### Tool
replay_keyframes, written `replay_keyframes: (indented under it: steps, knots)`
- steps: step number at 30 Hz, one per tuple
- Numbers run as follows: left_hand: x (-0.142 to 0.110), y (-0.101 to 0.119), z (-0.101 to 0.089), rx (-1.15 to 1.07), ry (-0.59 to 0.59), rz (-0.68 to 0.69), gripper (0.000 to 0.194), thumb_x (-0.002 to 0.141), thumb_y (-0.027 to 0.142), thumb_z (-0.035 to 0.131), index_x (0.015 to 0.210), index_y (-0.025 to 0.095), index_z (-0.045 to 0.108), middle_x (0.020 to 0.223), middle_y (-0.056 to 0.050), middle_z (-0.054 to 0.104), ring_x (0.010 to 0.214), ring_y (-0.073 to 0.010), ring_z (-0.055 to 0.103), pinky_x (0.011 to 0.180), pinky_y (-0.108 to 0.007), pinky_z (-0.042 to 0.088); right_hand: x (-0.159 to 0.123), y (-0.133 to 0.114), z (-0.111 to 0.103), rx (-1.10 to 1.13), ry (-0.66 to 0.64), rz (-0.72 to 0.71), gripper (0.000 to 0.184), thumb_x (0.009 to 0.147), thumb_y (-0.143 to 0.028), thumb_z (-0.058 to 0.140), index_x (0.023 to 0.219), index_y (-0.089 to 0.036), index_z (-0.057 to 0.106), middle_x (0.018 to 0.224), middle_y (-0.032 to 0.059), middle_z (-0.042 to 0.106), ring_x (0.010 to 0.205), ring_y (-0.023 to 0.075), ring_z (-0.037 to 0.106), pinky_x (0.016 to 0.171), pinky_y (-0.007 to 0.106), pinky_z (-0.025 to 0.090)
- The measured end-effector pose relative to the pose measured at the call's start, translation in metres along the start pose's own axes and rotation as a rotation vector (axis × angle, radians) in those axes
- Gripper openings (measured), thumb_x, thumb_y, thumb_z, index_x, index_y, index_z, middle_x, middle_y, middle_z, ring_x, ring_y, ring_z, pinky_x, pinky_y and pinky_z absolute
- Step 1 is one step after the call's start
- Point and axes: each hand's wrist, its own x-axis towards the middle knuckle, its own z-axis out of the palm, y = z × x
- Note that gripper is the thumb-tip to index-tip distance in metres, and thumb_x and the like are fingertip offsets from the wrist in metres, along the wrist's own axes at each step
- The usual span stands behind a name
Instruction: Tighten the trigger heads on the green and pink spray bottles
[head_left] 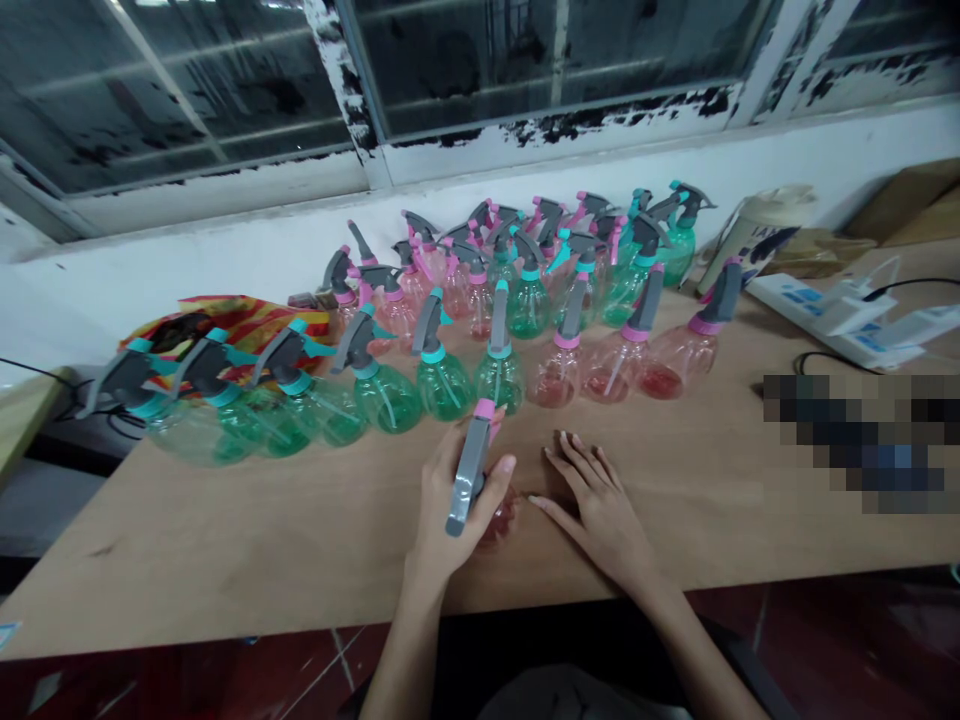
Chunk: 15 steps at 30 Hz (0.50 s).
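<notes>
My left hand (461,500) is wrapped round the neck of a pink spray bottle (499,522) near the front of the table. Its grey trigger head rises above my fingers, with the pink nozzle pointing away from me. Part of the bottle's body is hidden behind my thumb and palm. Just to the right, my right hand (596,500) lies on the tabletop with its fingers spread, holding nothing. Beyond both hands runs a row of spray bottles: green ones (386,398) to the left and middle, pink ones (555,375) to the right.
More pink and green spray bottles (529,305) crowd the back by the wall. A red and yellow bag (255,320) lies at the back left. On the right are a white power strip (817,320) with plugs and a white cylindrical container (757,235). The wooden table's (300,560) front edge is close to me.
</notes>
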Motion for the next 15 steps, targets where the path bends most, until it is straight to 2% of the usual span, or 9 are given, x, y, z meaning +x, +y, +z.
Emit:
replay_keyframes:
  steps: [4,12,15]
  knots:
    - [-0.0010,-0.0012,0.0003,0.008,-0.014,0.061,0.030,0.089,0.026,0.057,0.119,0.028,0.060,0.121,-0.007,0.069,0.116,-0.0257,0.063,0.097,-0.042,0.052,-0.0002,-0.0001,-0.0001,-0.003,-0.008,0.002,0.063,0.094,-0.057,0.042,0.138,-0.013,0.049,0.148,0.0170,0.045,0.141,0.0283,0.036,0.114,0.054,0.029]
    - [-0.0007,0.0003,-0.0008,0.041,-0.026,0.030,0.033,0.089,0.027,0.058,0.122,0.027,0.060,0.126,-0.006,0.066,0.122,-0.0269,0.059,0.103,-0.044,0.048,0.0001,-0.0001,-0.0004,0.006,-0.012,0.006,0.064,0.093,-0.057,0.042,0.138,-0.013,0.050,0.148,0.0173,0.045,0.141,0.0282,0.036,0.114,0.054,0.029]
    - [-0.0007,0.0008,-0.0014,0.002,-0.045,0.035,0.032,0.089,0.027,0.057,0.121,0.027,0.062,0.123,-0.006,0.068,0.114,-0.0276,0.064,0.097,-0.043,0.053,0.0002,-0.0003,-0.0008,0.002,-0.017,0.007,0.063,0.094,-0.057,0.043,0.138,-0.013,0.050,0.148,0.0168,0.045,0.141,0.0282,0.036,0.114,0.054,0.029]
